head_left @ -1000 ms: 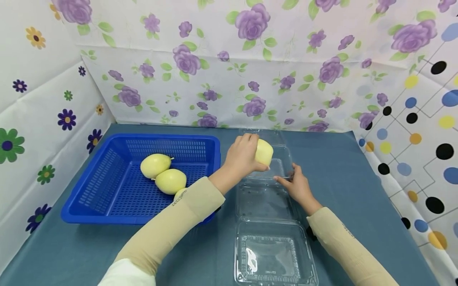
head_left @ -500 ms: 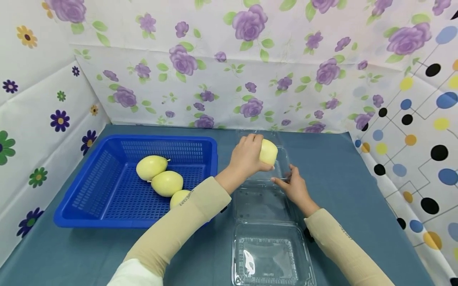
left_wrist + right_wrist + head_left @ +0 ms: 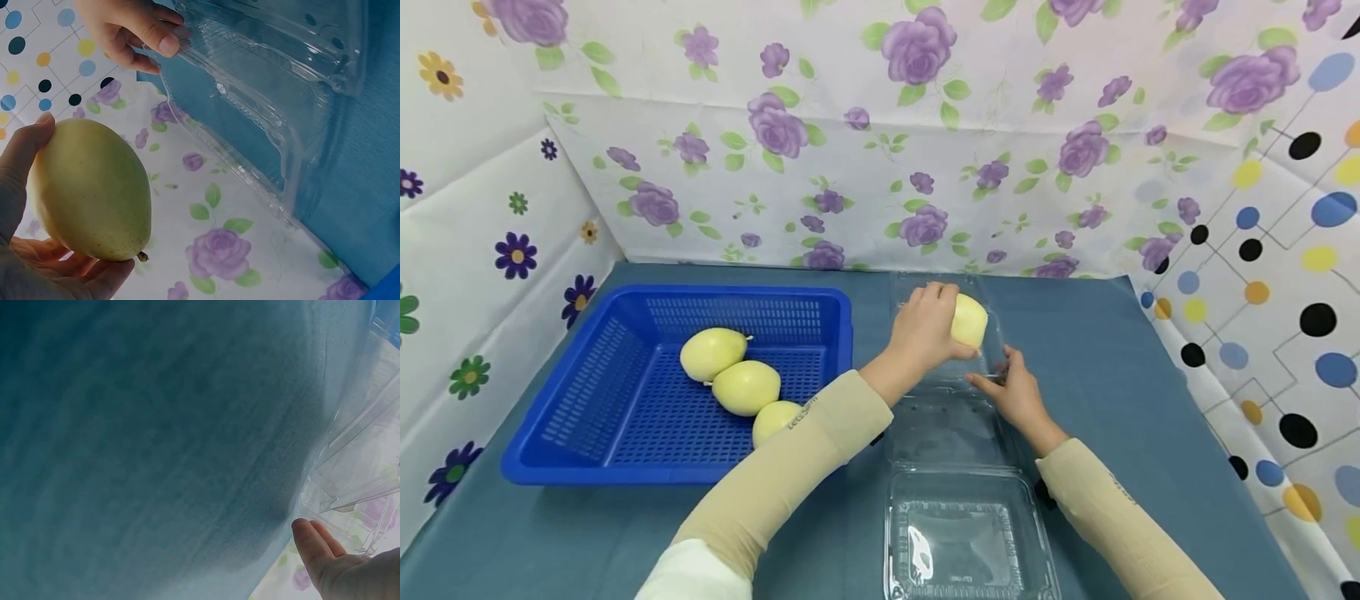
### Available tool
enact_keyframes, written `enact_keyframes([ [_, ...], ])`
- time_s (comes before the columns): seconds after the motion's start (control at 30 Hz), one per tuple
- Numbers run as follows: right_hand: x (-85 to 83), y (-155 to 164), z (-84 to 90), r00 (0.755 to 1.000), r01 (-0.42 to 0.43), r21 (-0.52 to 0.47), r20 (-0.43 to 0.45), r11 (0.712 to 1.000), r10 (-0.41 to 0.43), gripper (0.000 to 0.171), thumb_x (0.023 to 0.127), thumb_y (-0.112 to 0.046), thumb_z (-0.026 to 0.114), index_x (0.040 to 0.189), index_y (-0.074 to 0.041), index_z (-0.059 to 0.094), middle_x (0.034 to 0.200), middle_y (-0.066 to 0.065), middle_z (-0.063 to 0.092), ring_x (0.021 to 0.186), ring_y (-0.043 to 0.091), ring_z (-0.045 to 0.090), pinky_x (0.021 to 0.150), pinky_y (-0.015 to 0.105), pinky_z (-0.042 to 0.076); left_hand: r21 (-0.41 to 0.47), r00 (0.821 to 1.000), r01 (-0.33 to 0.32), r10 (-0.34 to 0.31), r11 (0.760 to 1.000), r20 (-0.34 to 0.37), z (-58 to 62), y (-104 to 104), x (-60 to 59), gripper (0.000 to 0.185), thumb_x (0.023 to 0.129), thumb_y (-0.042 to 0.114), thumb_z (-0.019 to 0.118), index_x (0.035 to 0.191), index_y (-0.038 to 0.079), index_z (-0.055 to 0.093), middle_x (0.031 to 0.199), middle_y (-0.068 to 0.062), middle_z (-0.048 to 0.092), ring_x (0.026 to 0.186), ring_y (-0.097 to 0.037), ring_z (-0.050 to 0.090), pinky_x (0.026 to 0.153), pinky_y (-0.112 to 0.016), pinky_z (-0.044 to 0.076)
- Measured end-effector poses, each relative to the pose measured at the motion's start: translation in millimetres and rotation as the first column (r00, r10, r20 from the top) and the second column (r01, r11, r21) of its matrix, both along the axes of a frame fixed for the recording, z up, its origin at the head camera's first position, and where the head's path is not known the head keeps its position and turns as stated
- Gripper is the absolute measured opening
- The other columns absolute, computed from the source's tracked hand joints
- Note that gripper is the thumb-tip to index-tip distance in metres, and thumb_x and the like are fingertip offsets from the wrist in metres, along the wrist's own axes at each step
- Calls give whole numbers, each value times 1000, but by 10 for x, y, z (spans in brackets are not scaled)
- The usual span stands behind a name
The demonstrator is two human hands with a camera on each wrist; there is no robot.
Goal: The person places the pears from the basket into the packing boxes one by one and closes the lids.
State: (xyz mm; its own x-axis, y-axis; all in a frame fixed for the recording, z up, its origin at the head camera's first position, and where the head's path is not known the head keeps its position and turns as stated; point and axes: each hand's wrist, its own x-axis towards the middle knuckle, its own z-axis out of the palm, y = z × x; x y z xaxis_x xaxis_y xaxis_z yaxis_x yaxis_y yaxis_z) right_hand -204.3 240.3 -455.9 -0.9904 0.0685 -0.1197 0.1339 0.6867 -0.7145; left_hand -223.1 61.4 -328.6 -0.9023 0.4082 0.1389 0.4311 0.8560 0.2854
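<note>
My left hand (image 3: 925, 327) grips a pale yellow pear (image 3: 970, 322) above the far clear plastic container (image 3: 987, 354). In the left wrist view, thumb and fingers wrap the speckled pear (image 3: 94, 187), its short stem pointing down. My right hand (image 3: 1018, 392) pinches the near right corner of that container, thumb on top. The container (image 3: 250, 106) stands with its lid raised. In the right wrist view, the right fingers (image 3: 312, 547) lie beside the clear plastic wall (image 3: 350, 469). Three more pears (image 3: 747, 388) lie in the blue basket (image 3: 677, 476), the nearest partly hidden by the left sleeve.
A second clear container, with one half (image 3: 970, 533) nearest me and the other (image 3: 951, 429) behind it, lies on the blue-grey cloth (image 3: 1097, 350). Flowered sheeting (image 3: 835, 125) closes the back; dotted sheeting (image 3: 1285, 275) rises at the right.
The left hand has shifted slightly right over the far container, pear still in its grip. The head view has turned a little to the right. The right hand keeps its hold on the corner.
</note>
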Motion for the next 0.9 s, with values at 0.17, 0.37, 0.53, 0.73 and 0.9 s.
enact_keyframes([
  [0.17, 14, 36, -17, 1000, 12, 6, -2, 1000, -12, 92, 88, -39, 66, 148, 4, 12, 133, 30, 45, 118, 43, 50, 92, 53, 47, 1, 1000, 27, -27, 1000, 9, -22, 93, -19, 86, 71, 52, 78, 137, 8, 45, 132, -9, 53, 118, -26, 52, 94, -36, 50],
  [0.37, 2, 5, -15, 1000, -1, -7, -13, 1000, 1, 94, 87, -42, 67, 148, 5, 11, 133, 30, 45, 118, 44, 51, 91, 53, 48, 8, 1000, -12, 12, 1000, 5, -72, 129, -74, 86, 70, 52, 79, 136, 8, 47, 130, -8, 54, 116, -25, 54, 93, -37, 50],
  [0.53, 6, 9, 10, 1000, 7, -9, -9, 1000, -7, 93, 88, -38, 67, 148, 6, 11, 132, 30, 46, 117, 43, 51, 91, 53, 47, 22, 1000, -28, 28, 999, 13, -126, 164, -112, 87, 69, 53, 79, 137, 8, 47, 131, -8, 54, 117, -25, 54, 93, -37, 50],
  [0.73, 8, -8, 13, 1000, 11, -25, -8, 1000, -11, 90, 89, -36, 67, 148, 5, 12, 134, 31, 45, 119, 44, 50, 93, 54, 46, 34, 1000, -29, 29, 999, -11, -211, 188, -175, 87, 69, 53, 80, 136, 8, 48, 131, -8, 54, 116, -25, 54, 91, -37, 51],
  [0.9, 30, -30, 25, 999, 12, -24, -41, 1000, -13, 93, 87, -43, 67, 146, 6, 15, 132, 32, 45, 117, 45, 51, 91, 54, 48, 54, 1000, -31, 31, 998, -2, -311, 178, -244, 87, 69, 49, 81, 137, 8, 47, 130, -9, 54, 117, -25, 53, 92, -38, 50],
])
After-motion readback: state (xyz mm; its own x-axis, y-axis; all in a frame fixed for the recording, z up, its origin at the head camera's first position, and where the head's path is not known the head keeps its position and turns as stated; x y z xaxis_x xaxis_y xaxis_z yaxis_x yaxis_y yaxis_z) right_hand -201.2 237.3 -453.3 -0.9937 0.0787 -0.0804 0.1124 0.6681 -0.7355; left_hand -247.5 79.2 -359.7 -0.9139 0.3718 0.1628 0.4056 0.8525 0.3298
